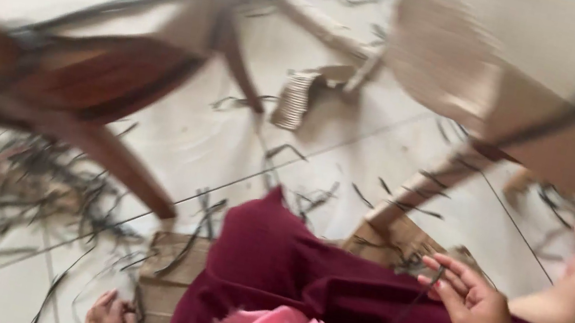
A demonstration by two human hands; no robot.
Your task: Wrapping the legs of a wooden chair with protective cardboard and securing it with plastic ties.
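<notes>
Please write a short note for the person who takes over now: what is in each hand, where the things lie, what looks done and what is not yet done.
Right hand: over the lap, fingers pinching a thin dark strip.
Left hand: low on the floor beside a flat cardboard piece, fingers curled; whether it holds anything cannot be told.
Things: a wooden chair lies tipped on the pale tiled floor; a second chair wrapped in cardboard stands at upper right. A corrugated cardboard scrap lies between them.
Done: many dark strips are scattered over the floor.
Left: the second chair's cardboard and dark strap are in place. The picture is blurred.
</notes>
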